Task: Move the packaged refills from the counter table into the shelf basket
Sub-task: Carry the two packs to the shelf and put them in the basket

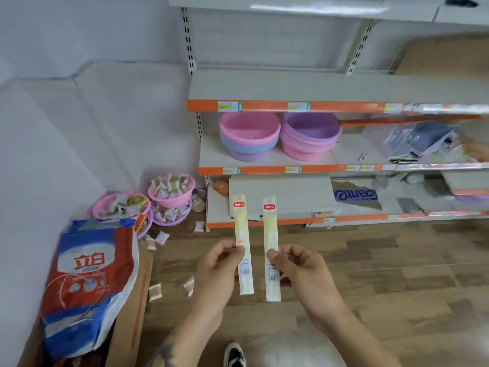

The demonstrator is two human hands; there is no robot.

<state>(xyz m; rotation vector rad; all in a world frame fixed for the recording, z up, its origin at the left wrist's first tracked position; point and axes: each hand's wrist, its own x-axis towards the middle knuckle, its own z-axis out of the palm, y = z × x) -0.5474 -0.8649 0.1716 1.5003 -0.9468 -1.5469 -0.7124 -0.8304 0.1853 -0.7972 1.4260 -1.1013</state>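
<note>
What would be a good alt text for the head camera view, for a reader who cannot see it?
A person's left hand and right hand each pinch a long, narrow packaged refill, the left refill and right refill upright side by side. Behind stand store shelves with stacked pink and purple basins.

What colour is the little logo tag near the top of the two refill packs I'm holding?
Red with white lettering, on both refill packs; the head view shows it.

2 long skinny cream refill packs, left pack (243,242) and right pack (271,250), red logos up top, upright side by side just in front of the orange-edged shelf (264,105).
</note>
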